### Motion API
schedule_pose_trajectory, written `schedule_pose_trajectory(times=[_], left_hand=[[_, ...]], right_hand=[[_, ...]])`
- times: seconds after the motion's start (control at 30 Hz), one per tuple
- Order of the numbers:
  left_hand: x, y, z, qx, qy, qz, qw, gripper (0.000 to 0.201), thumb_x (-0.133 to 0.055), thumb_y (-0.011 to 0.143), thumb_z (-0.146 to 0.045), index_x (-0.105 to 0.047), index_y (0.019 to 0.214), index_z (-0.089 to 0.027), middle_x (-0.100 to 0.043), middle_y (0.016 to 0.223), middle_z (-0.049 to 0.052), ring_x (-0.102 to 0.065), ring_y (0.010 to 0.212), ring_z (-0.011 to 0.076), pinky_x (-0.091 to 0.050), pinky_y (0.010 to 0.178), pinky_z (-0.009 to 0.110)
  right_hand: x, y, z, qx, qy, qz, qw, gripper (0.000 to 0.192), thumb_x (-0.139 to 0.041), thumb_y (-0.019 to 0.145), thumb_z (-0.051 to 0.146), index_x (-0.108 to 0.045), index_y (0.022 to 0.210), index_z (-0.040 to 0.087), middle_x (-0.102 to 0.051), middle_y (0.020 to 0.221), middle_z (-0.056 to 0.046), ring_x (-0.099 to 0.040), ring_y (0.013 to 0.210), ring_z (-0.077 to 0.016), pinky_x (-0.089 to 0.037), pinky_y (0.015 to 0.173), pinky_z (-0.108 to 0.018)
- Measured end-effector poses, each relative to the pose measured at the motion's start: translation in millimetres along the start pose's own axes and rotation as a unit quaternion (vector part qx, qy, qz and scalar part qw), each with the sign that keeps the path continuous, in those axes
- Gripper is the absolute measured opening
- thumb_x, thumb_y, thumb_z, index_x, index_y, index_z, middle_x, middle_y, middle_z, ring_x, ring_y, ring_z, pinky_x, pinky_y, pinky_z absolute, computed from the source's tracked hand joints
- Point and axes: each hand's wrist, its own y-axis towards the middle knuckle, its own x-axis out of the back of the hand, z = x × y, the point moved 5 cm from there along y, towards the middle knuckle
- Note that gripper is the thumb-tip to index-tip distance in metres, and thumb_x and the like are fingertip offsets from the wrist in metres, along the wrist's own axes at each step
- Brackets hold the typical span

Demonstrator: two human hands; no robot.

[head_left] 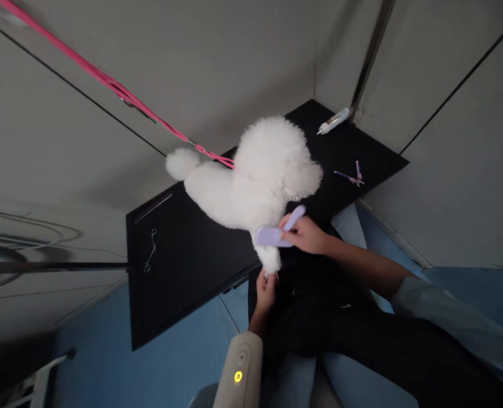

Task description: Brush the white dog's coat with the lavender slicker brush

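Left hand [265, 292] clasped around raised front paw [272, 262] of fluffy white dog [251, 181]. Right hand [306, 233] gripping flat lavender brush [277, 231] against fleecy chest. Standing on matte black tabletop [192, 272], pink leash [107, 82] attached. Farther back: purple scissors [351, 177], white tube [334, 120].

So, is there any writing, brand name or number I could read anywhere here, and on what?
None can be read.
The white tube with a dark band at the black table's far corner: any print is too small and blurred.
The cream device with a glowing yellow light: a lit dot, no legible text.
The lilac plastic brush in the right hand: no lettering visible.
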Motion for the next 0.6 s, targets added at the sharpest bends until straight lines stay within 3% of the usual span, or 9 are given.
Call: schedule_pose_trajectory(times=[0.07,0.1,0.23,0.27,0.37,0.4,0.5,0.53,0.6], left_hand=[[3.2,0,7,0.018,-0.029,0.019,0.999,0.036,-0.078,0.069,-0.047,-0.058,0.077,-0.019,-0.043,0.053,-0.007,-0.034,0.048,0.0072,-0.026,0.047,0.022],[3.6,1,8,0.02,-0.04,0.036,0.998,0.032,-0.076,0.072,-0.045,-0.057,0.075,-0.02,-0.042,0.053,-0.006,-0.035,0.047,0.0079,-0.026,0.047,0.023],[-0.7,3,5,0.02,-0.078,0.127,0.989,0.037,-0.073,0.077,-0.045,-0.048,0.063,-0.022,-0.031,0.051,-0.004,-0.033,0.045,0.0094,-0.027,0.046,0.026],[-2.0,2,2,0.023,-0.088,0.145,0.985,0.04,-0.073,0.076,-0.046,-0.046,0.061,-0.022,-0.028,0.051,-0.004,-0.031,0.045,0.0094,-0.026,0.046,0.026],[-5.0,-2,-13,0.042,-0.108,0.185,0.976,0.046,-0.077,0.072,-0.051,-0.045,0.058,-0.021,-0.024,0.053,-0.003,-0.028,0.044,0.0089,-0.024,0.045,0.026],[-5.8,-5,-18,0.054,-0.11,0.199,0.972,0.047,-0.078,0.071,-0.052,-0.045,0.058,-0.021,-0.023,0.053,-0.003,-0.027,0.044,0.0087,-0.024,0.045,0.026],[-4.8,-15,-36,0.095,-0.105,0.238,0.961,0.047,-0.077,0.071,-0.056,-0.048,0.057,-0.021,-0.018,0.054,-0.004,-0.023,0.043,0.0084,-0.021,0.044,0.025],[-2.6,-18,-42,0.104,-0.103,0.241,0.959,0.047,-0.075,0.072,-0.057,-0.049,0.058,-0.021,-0.016,0.054,-0.004,-0.021,0.043,0.0082,-0.02,0.044,0.025],[4.1,-24,-54,0.117,-0.102,0.234,0.96,0.045,-0.074,0.073,-0.058,-0.051,0.06,-0.022,-0.012,0.054,-0.004,-0.016,0.043,0.0076,-0.017,0.043,0.024]], right_hand=[[12,-2,0,0.016,-0.001,-0.127,0.992,0.019,-0.064,0.082,0.036,-0.067,0.092,0.02,-0.07,0.085,-0.005,-0.065,0.079,-0.0196,-0.052,0.071,-0.032],[15,-4,1,0.03,-0.001,-0.158,0.987,0.019,-0.064,0.082,0.036,-0.067,0.092,0.02,-0.07,0.089,-0.006,-0.066,0.084,-0.0208,-0.053,0.075,-0.033],[2,-1,-2,0.042,0.041,-0.054,0.997,0.019,-0.068,0.079,0.037,-0.067,0.088,0.02,-0.068,0.082,-0.004,-0.064,0.075,-0.0191,-0.053,0.067,-0.032],[3,1,-5,0.035,0.058,-0.064,0.996,0.02,-0.067,0.08,0.038,-0.066,0.089,0.02,-0.068,0.082,-0.004,-0.063,0.073,-0.0184,-0.052,0.065,-0.031],[18,3,-12,0.039,0.093,-0.204,0.974,0.023,-0.061,0.084,0.041,-0.063,0.092,0.02,-0.067,0.089,-0.006,-0.063,0.08,-0.0189,-0.051,0.069,-0.032],[18,4,-13,0.047,0.097,-0.207,0.972,0.024,-0.063,0.083,0.042,-0.063,0.092,0.02,-0.067,0.09,-0.006,-0.063,0.082,-0.019,-0.051,0.071,-0.032],[8,9,-16,0.057,0.137,-0.09,0.985,0.027,-0.068,0.079,0.046,-0.061,0.085,0.021,-0.064,0.077,-0.002,-0.061,0.072,-0.0164,-0.049,0.068,-0.03],[9,10,-18,0.051,0.168,-0.087,0.981,0.029,-0.068,0.079,0.048,-0.059,0.084,0.021,-0.061,0.071,0.001,-0.059,0.065,-0.0149,-0.049,0.065,-0.029],[21,9,-27,0.038,0.233,-0.187,0.954,0.031,-0.063,0.082,0.052,-0.056,0.086,0.022,-0.056,0.062,0.005,-0.055,0.058,-0.013,-0.047,0.062,-0.028]])
